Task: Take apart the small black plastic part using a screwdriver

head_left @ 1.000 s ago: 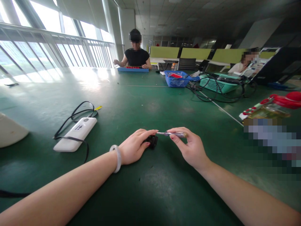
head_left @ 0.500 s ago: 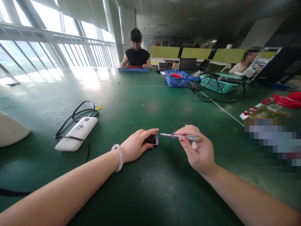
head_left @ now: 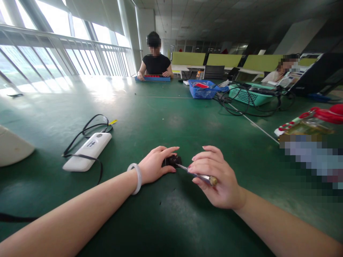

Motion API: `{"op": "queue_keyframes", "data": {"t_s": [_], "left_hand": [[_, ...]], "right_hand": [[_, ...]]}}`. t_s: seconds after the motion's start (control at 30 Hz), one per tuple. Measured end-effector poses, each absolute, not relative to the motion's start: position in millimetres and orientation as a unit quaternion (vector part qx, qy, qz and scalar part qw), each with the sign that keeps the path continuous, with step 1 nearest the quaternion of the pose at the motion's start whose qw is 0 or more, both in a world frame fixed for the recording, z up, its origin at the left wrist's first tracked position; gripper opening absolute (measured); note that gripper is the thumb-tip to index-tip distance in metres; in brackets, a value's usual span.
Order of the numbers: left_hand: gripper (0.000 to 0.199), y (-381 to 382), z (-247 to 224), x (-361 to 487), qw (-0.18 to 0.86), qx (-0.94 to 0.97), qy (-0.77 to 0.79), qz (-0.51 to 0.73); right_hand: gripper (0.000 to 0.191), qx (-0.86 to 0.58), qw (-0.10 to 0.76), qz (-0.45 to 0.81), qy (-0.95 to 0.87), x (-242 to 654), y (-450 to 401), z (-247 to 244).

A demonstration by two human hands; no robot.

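Note:
My left hand (head_left: 153,165), with a pale bangle at the wrist, rests on the green table and grips a small black block (head_left: 174,160) between thumb and fingers. Part of the block is hidden under the fingers; its exact kind does not show. My right hand (head_left: 221,180) is closed around a screwdriver (head_left: 205,177) with a clear handle and a brownish end cap. The thin metal shaft slants up to the left, its tip at the right end of the block. Whether the tip sits in a screw is too small to tell.
Left of my hands lies a white power bank (head_left: 89,151) marked 14, with a black cable. A white object (head_left: 13,148) stands at the left edge. Farther back are a blue basket (head_left: 203,92) and a green basket (head_left: 250,96) with tangled cables. A person (head_left: 156,64) sits opposite.
The screwdriver has tilted, its handle lower and its tip down against the block. The block shows a darker face, with its silvery side no longer visible. My left hand has hardly moved.

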State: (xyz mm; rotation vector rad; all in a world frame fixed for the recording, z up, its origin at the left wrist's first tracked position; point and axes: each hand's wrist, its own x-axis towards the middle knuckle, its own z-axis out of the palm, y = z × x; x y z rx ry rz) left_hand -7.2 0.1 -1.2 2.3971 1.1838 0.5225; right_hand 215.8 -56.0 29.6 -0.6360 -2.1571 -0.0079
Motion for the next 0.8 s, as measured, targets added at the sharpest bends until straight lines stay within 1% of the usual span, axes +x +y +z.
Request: {"op": "queue_keyframes", "data": {"t_s": [0.07, 0.23, 0.33, 0.4, 0.47, 0.57, 0.67, 0.8], "left_hand": [[0.062, 0.6, -1.9, -7.1, 0.198, 0.859, 0.434, 0.187], [0.047, 0.8, -1.6, -7.7, 0.189, 0.853, 0.449, 0.186], [0.045, 0.9, -0.9, -7.3, 0.188, 0.853, 0.449, 0.189], [0.046, 1.1, -0.6, -6.8, 0.189, 0.852, 0.449, 0.19], [0.047, 1.4, -0.7, -6.5, 0.192, 0.852, 0.448, 0.19], [0.048, 1.5, -0.8, -6.9, 0.193, 0.851, 0.449, 0.192], [0.049, 1.3, 0.2, -7.6, 0.197, 0.847, 0.455, 0.192], [0.051, 0.7, 2.5, -7.0, 0.202, 0.844, 0.461, 0.188]], "right_hand": [[0.014, -0.238, 0.411, -0.028, -0.88, 214.7, -58.2, 30.1], [0.008, -0.191, 0.301, -0.088, -0.93, 206.6, -66.7, 30.8], [0.009, -0.188, 0.287, -0.094, -0.935, 202.7, -69.6, 30.4], [0.007, -0.203, 0.306, -0.079, -0.927, 202.8, -68.5, 30.4], [0.009, -0.23, 0.346, -0.047, -0.908, 205.5, -64.4, 30.3], [0.01, -0.292, 0.428, 0.035, -0.854, 212.6, -54.6, 28.2], [0.005, -0.366, 0.495, 0.126, -0.778, 219.3, -45.6, 23.3], [0.006, -0.391, 0.53, 0.179, -0.731, 222.3, -41.7, 18.2]]}}
